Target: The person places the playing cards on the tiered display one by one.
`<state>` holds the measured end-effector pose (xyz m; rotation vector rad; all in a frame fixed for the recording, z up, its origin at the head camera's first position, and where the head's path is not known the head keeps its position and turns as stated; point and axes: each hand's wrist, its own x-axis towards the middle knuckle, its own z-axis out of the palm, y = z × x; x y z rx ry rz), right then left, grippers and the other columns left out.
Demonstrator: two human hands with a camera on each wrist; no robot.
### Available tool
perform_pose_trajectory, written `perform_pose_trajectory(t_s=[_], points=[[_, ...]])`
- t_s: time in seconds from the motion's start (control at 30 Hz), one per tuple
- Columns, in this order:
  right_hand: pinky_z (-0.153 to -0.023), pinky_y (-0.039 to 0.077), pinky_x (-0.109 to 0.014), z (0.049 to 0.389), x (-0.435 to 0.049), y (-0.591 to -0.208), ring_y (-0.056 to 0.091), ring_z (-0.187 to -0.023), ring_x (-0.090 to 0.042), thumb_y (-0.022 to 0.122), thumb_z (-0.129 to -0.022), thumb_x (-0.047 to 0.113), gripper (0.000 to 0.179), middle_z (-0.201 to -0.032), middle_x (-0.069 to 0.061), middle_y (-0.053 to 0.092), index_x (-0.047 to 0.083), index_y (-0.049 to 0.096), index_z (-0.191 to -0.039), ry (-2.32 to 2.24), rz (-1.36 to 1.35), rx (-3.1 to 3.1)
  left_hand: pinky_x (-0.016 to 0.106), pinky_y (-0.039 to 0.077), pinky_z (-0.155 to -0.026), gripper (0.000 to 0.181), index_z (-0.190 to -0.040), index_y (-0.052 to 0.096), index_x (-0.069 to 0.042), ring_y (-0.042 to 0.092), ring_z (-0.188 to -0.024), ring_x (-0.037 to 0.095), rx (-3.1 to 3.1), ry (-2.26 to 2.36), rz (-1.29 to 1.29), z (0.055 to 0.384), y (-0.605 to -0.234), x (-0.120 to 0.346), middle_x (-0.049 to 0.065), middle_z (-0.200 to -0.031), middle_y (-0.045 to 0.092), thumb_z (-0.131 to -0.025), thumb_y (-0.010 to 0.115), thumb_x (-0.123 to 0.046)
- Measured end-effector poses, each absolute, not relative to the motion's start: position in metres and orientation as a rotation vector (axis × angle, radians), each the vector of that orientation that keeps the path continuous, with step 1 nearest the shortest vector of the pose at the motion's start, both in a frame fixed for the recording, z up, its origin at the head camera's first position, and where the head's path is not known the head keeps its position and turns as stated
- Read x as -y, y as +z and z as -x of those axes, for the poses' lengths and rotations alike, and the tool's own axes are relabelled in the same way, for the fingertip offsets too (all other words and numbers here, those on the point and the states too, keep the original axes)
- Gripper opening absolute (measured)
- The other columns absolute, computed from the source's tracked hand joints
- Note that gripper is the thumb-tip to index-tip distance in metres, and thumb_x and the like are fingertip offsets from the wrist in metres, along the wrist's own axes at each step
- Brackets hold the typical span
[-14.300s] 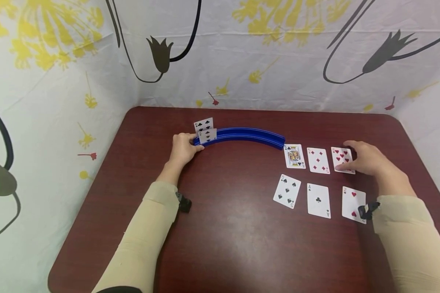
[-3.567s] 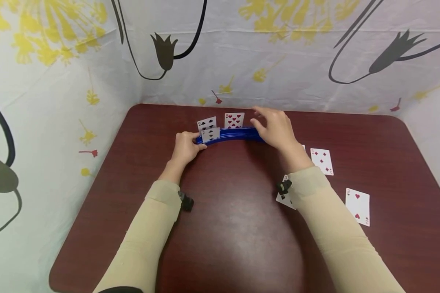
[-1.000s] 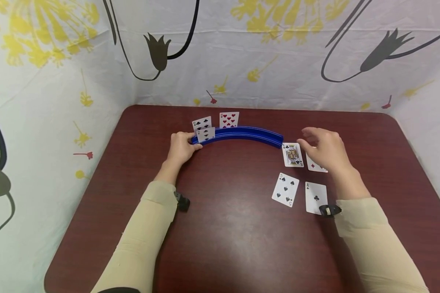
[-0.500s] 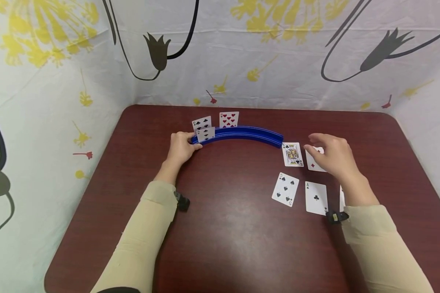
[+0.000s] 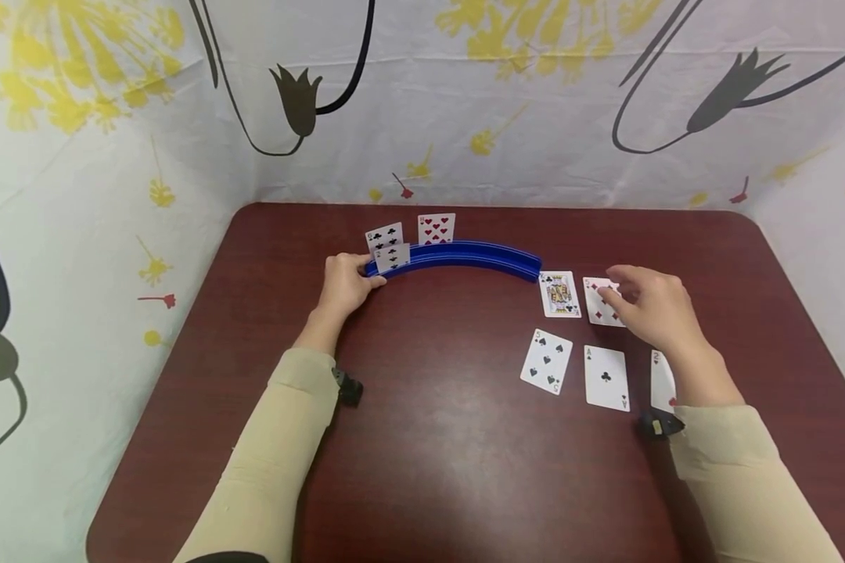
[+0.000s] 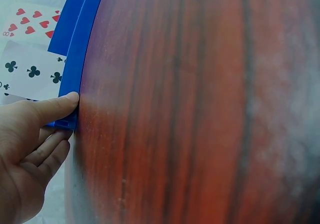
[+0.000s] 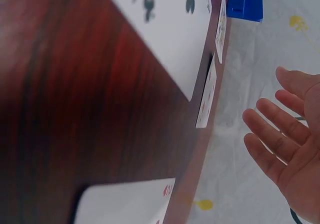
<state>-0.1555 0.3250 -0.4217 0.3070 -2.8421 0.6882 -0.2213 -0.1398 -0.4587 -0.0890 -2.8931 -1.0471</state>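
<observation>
My left hand (image 5: 345,283) pinches the left end of a curved blue card holder (image 5: 475,254), thumb in front. In the holder stand a six of clubs (image 5: 386,236), another club card (image 5: 392,257) before it, and an eight of hearts (image 5: 436,229). My right hand (image 5: 658,309), empty with loosely bent fingers, hovers over the right part of a five of diamonds (image 5: 597,307). In the right wrist view the right hand (image 7: 295,134) shows an empty palm, apart from the cards. Beneath the right wrist a two of hearts (image 5: 662,381) is partly hidden.
A king of clubs (image 5: 560,295) lies face up by the holder's right end. Nearer me are a five of spades (image 5: 546,362) and an ace of clubs (image 5: 606,378). The dark red table (image 5: 451,438) meets patterned cloth walls (image 5: 549,148) behind and at the sides.
The eight of hearts, flat at the right 14 seconds ago, now stands in the holder. Over the last second my right hand has drifted right and nearer. The left hand keeps its hold.
</observation>
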Motion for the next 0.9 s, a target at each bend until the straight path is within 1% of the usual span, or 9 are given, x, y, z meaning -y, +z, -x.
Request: perform_pose_trajectory(t_s=[0.2, 0.33, 0.43, 0.63, 0.9], points=[[-0.082, 0.046, -0.064, 0.151, -0.330, -0.422, 0.070, -0.091, -0.046, 0.073, -0.094, 0.020, 0.037, -0.106, -0.028, 0.071, -0.003, 0.068, -0.122, 0.697, -0.274, 2.865, 0.041, 0.057, -0.090, 0.051, -0.130, 0.067, 0.001, 0.071, -0.105, 0.029, 2.895, -1.048, 0.090, 0.221, -0.458, 0.140, 0.021, -0.122, 0.069, -0.086, 0.083, -0.019], [-0.081, 0.046, -0.062, 0.146, -0.334, -0.422, 0.071, -0.088, -0.044, 0.075, -0.092, 0.019, 0.036, -0.099, -0.026, 0.073, -0.004, 0.068, -0.119, 0.688, -0.288, 2.858, 0.041, 0.057, -0.090, 0.050, -0.130, 0.067, 0.000, 0.071, -0.105, 0.029, 2.897, -1.053, 0.088, 0.221, -0.458, 0.140, 0.021, -0.123, 0.069, -0.086, 0.083, -0.019], [-0.080, 0.046, -0.061, 0.143, -0.338, -0.422, 0.071, -0.087, -0.044, 0.075, -0.091, 0.018, 0.034, -0.097, -0.026, 0.073, -0.005, 0.069, -0.116, 0.697, -0.291, 2.853, 0.041, 0.057, -0.090, 0.050, -0.130, 0.068, 0.000, 0.071, -0.105, 0.029, 2.894, -1.055, 0.090, 0.221, -0.458, 0.141, 0.021, -0.122, 0.069, -0.087, 0.083, -0.019], [-0.078, 0.046, -0.060, 0.136, -0.347, -0.425, 0.071, -0.088, -0.044, 0.077, -0.090, 0.017, 0.034, -0.099, -0.026, 0.073, -0.005, 0.069, -0.115, 0.702, -0.297, 2.864, 0.041, 0.057, -0.091, 0.050, -0.130, 0.068, 0.000, 0.071, -0.106, 0.028, 2.892, -1.059, 0.088, 0.222, -0.461, 0.141, 0.021, -0.121, 0.070, -0.087, 0.083, -0.019], [-0.075, 0.047, -0.061, 0.126, -0.359, -0.427, 0.071, -0.087, -0.043, 0.079, -0.088, 0.016, 0.038, -0.100, -0.027, 0.072, -0.005, 0.068, -0.118, 0.653, -0.318, 2.883, 0.041, 0.057, -0.091, 0.049, -0.129, 0.068, -0.001, 0.071, -0.105, 0.028, 2.896, -1.066, 0.082, 0.222, -0.460, 0.140, 0.020, -0.120, 0.070, -0.087, 0.083, -0.019]])
